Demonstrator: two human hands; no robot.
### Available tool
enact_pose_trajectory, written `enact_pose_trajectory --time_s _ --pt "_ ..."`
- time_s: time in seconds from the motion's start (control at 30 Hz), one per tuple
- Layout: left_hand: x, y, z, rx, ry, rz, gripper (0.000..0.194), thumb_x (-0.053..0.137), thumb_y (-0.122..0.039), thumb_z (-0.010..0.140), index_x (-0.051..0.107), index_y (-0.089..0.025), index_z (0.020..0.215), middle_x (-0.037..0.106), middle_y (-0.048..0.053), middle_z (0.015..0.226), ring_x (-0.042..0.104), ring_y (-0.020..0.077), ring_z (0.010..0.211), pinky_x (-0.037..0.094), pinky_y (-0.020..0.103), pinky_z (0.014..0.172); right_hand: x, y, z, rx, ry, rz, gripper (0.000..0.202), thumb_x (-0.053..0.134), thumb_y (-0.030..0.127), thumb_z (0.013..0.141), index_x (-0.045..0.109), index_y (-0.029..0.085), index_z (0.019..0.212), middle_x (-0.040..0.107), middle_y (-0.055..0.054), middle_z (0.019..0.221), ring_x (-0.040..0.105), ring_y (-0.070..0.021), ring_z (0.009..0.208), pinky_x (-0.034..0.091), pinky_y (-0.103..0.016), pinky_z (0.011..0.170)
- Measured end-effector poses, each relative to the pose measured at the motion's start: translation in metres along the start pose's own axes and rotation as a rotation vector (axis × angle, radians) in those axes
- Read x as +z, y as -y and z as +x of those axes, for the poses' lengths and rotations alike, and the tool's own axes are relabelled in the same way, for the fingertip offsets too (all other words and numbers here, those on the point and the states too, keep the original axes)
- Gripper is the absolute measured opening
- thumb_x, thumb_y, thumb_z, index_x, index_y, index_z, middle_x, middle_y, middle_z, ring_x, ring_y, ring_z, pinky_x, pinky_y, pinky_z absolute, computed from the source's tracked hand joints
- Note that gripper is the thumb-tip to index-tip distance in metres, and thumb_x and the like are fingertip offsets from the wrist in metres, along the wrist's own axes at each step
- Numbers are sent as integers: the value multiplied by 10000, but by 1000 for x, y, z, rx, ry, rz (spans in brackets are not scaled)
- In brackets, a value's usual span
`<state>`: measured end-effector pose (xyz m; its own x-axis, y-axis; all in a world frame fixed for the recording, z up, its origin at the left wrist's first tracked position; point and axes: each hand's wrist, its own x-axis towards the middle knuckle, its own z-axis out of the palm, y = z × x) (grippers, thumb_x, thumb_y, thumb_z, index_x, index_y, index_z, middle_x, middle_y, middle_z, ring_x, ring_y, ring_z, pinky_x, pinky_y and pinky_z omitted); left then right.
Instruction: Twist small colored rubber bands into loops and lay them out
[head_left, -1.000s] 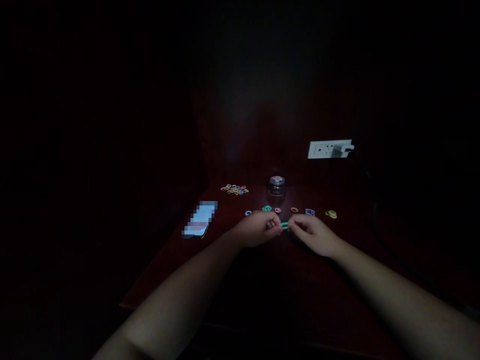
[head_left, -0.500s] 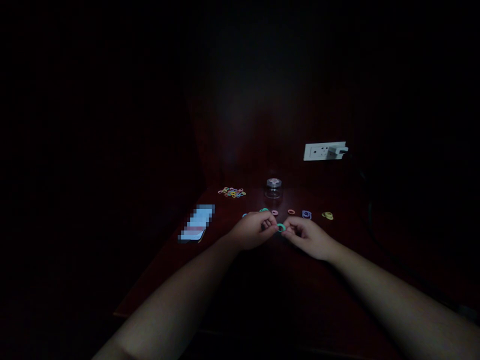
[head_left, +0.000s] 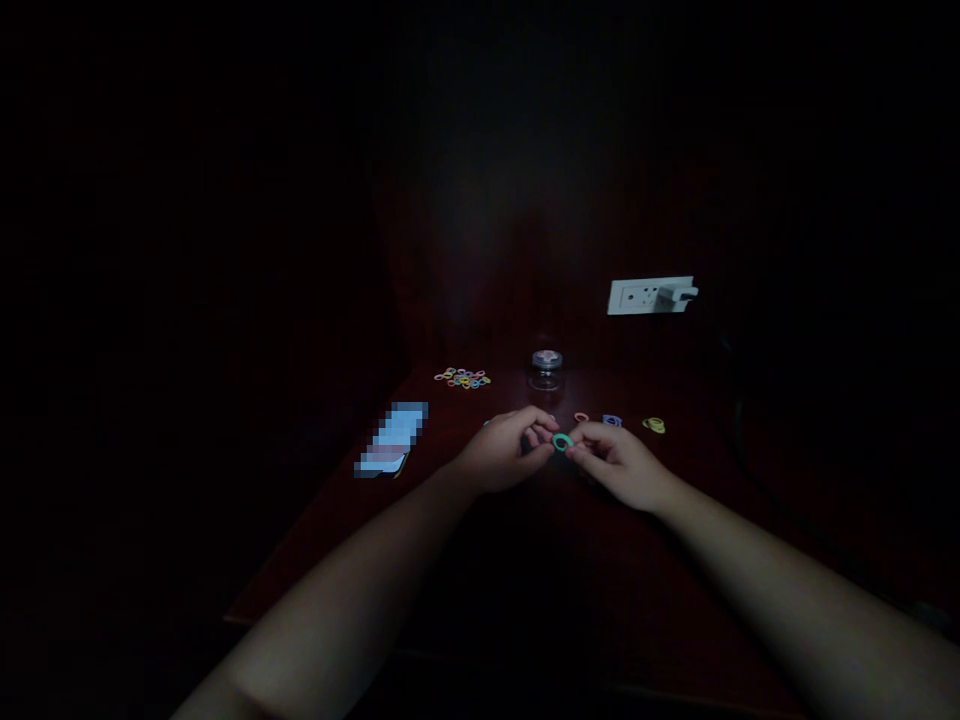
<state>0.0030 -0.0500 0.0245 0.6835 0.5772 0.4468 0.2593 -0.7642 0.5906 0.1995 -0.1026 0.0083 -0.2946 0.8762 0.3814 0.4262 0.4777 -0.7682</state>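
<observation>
A small green ring is held up between my two hands above the dark red table. My right hand pinches its right side between thumb and forefinger. At the ring's left edge are the fingertips of my left hand, curled and closed on it. Behind the hands lie a pink-red ring, a purple bundle of rings and a yellow pile. My left hand mostly covers other rings. A heap of mixed coloured rings lies farther back on the left.
A clear lidded jar stands behind the hands. On the left lies a phone with a lit, pixelated screen. A white wall socket holds a plug, and a dark cable runs down on the right.
The green ring and both hands are slightly higher in view, and the ring shows more openly between the fingertips. My left hand now covers more of the rings behind it.
</observation>
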Motion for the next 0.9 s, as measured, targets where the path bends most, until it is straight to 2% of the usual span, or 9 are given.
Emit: enact_pose_trajectory --time_s 0.37,0.53,0.63,0.73,0.9 --pt "-2 -5 1 -10 20 38 132 550 -244 836 622 -155 900 643 20 828 565 98 701 434 205 652 1 2 -1 20 49 7 276 527 408 867 565 172 728 438 31 597 420 -111 545 345 -233 501" --pt "-1 -7 0 2 12 50 96 567 -234 814 612 -155 847 637 15 807 566 97 700 427 199 637 2 5 -1 48 98 13 325 510 421 873 506 181 653 435 30 571 407 -108 524 327 -235 485" --pt "0 -6 0 3 -6 37 79 570 -221 804 597 -151 828 630 8 772 560 90 679 426 191 624 2 5 0 20 69 -8 309 518 408 866 519 178 661 420 33 575 389 -105 525 327 -237 492" --pt "0 -5 0 -11 -20 8 74 578 -211 789 581 -146 824 618 -1 737 548 79 645 427 183 607 3 3 1 -11 20 5 201 577 361 832 550 175 758 429 38 592 389 -102 531 338 -232 495" --pt "1 -4 0 -53 -16 -22 71 585 -196 764 546 -147 797 579 -23 680 510 65 589 407 172 564 2 2 1 -100 -83 0 145 647 261 780 539 185 839 508 14 693 468 -106 571 408 -234 527"
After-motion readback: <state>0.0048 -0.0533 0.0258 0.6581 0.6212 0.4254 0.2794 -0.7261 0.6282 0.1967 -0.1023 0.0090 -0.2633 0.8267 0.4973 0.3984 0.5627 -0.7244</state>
